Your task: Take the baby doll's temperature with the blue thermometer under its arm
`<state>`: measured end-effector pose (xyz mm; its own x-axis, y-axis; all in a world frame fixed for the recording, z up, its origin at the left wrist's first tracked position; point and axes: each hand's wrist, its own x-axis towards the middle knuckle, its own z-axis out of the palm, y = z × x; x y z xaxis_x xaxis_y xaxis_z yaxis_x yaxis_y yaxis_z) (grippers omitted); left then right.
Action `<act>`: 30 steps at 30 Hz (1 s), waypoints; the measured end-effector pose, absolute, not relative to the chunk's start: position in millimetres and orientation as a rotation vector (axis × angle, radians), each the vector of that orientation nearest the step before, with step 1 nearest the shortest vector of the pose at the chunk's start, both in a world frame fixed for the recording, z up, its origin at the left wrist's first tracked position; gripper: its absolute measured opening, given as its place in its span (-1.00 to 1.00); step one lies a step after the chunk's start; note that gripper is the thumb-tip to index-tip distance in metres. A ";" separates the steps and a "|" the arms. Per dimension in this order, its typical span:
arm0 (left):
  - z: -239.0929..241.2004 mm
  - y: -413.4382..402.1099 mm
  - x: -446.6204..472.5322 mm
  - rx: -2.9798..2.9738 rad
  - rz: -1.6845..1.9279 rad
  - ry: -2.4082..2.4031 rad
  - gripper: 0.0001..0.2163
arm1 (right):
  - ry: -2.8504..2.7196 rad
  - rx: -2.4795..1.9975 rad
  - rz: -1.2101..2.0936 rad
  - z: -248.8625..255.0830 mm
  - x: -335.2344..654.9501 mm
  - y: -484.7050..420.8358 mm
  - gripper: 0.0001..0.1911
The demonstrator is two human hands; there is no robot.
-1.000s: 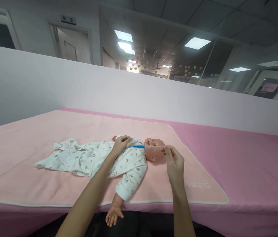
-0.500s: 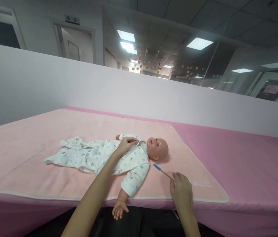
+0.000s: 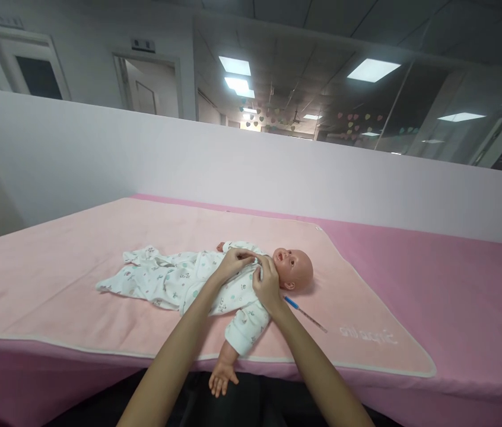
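A baby doll [image 3: 296, 270] lies on its back, head to the right, dressed in a white patterned romper [image 3: 166, 281]. My left hand [image 3: 234, 264] is at the upper chest, its fingers closed at the collar. Beside it my right hand [image 3: 267, 283] pinches at the same collar, just below the doll's chin. The cloth between the fingertips is small and partly hidden by my hands. A glass thermometer [image 3: 307, 314] with a blue end lies on the mat near the doll's head. One doll arm [image 3: 224, 370] hangs over the table's front edge.
Under the doll is a peach mat [image 3: 77, 237] with a pale border and white lettering at its right. It lies on a table with a pink cover [image 3: 469, 284]. A white partition [image 3: 242, 166] with glass above runs along the back.
My right hand has left the thermometer on the mat and moved left to the doll's collar, beside my left hand. The view has shifted slightly.
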<state>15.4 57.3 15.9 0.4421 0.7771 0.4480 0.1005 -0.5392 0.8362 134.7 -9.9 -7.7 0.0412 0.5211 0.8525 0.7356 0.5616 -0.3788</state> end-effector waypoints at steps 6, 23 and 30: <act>18.2 53.3 13.8 1.888 1.040 0.679 -0.79 | -1.518 -0.909 -0.281 -9.2 139.2 -11.8 -0.74; 21.3 54.4 10.1 1.854 0.877 0.570 -0.63 | -1.467 -1.081 -0.121 -11.4 137.3 -12.6 -0.79; 17.6 56.3 11.4 1.855 0.924 0.635 -0.61 | -1.525 -1.114 -0.127 -11.8 136.3 -12.8 -0.67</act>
<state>11.4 56.3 17.6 0.5823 0.7442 0.3273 0.0387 -0.4275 0.9032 136.3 -12.8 -11.8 0.1396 0.5602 0.8165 0.6880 0.5382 -0.4869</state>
